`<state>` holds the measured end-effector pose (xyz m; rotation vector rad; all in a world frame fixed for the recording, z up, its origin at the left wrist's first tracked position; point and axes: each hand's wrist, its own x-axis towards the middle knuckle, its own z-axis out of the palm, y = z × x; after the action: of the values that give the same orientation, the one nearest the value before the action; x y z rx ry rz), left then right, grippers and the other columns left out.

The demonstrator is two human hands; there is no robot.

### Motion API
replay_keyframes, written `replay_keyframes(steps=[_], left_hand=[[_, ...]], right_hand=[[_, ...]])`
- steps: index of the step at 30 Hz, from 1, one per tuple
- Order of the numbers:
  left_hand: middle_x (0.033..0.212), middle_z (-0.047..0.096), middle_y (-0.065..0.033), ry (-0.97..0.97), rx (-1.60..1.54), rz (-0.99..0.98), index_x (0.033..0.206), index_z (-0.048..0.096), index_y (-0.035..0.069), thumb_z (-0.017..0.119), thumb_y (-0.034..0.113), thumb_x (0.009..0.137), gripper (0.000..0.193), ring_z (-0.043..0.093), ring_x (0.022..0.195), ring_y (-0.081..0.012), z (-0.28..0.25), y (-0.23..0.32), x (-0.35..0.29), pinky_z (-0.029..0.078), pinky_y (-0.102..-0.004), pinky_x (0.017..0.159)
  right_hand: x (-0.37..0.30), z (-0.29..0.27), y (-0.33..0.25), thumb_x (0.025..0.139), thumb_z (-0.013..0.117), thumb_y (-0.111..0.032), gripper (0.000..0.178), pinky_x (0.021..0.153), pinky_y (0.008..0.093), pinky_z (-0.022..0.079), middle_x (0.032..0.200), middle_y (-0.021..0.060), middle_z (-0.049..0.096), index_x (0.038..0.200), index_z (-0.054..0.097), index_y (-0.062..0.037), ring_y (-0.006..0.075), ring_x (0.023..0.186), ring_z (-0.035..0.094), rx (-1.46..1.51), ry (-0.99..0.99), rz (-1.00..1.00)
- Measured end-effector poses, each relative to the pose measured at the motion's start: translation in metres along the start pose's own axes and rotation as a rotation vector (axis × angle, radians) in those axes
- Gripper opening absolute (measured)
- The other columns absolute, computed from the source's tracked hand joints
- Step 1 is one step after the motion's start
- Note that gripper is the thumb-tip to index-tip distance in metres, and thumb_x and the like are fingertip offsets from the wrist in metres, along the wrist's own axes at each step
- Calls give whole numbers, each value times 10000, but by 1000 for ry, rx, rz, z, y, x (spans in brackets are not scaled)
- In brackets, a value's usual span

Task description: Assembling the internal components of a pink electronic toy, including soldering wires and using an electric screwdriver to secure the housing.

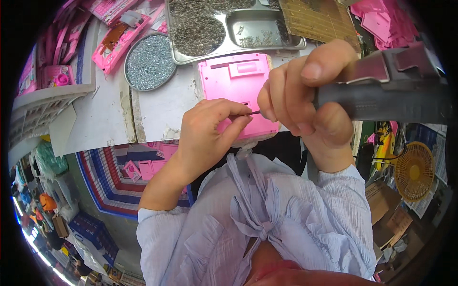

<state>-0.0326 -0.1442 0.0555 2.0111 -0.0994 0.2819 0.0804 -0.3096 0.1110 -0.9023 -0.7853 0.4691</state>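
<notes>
Presumably for steadiness, the bit (255, 113) is pinched above the pink casing (224, 82) by left grip (205, 125), driver (381, 104) clasped by right grip (296, 93)

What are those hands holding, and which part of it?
The right grip holds a dark tool by its front end. The left grip pinches at the tip of its thin shaft; whether anything else is pinched there cannot be told.

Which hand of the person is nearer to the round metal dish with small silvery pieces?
Left. The left hand is below the dish and to its right in the picture; the right hand is farther right, gripping a dark grey cylindrical tool.
</notes>
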Motion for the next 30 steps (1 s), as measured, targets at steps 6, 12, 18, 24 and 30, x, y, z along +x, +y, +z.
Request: replay_keyframes(steps=[6, 12, 18, 24, 30], left_hand=[[839, 724, -90, -103, 292, 21, 927, 749, 72, 786, 171, 819, 151, 682, 764, -276, -9, -2, 3, 507, -383, 775], [1085, 661, -97, 189, 444, 22, 985, 751, 87, 817, 229, 783, 255, 621, 1006, -304, -73, -60, 37, 430, -455, 928], [959, 687, -42, 239, 803, -67, 925, 765, 132, 766, 225, 845, 123, 606, 999, -239, -98, -114, 32, 392, -472, 950], [915, 690, -76, 298, 714, 57, 899, 728, 83, 710, 225, 900, 143, 641, 890, -297, -114, -141, 39, 462, -432, 826], [926, 701, -105, 238, 505, -64, 946, 693, 23, 675, 117, 938, 96, 672, 847, -286, -77, -82, 36, 512, -382, 751]], right_hand=[[3, 15, 21, 940, 721, -255, 365, 605, 305, 482, 660, -6, 504, 1192, 537, -66, 108, 581, 501, 18, 66, 5], [10, -7, 29, 969, 690, -190, 375, 507, 302, 383, 610, 5, 467, 1242, 499, -20, 110, 515, 436, 72, 1, -71], [4, -21, 25, 971, 680, -188, 385, 497, 301, 363, 605, 11, 461, 1262, 499, -12, 115, 521, 431, 43, 7, -58], [-28, -20, 7, 942, 712, -177, 398, 537, 316, 414, 644, 32, 508, 1222, 488, -5, 127, 541, 473, -3, 81, -58], [-71, -23, -1, 899, 741, -93, 392, 641, 321, 507, 759, 77, 598, 1196, 508, 11, 139, 655, 570, -11, 88, -17]])
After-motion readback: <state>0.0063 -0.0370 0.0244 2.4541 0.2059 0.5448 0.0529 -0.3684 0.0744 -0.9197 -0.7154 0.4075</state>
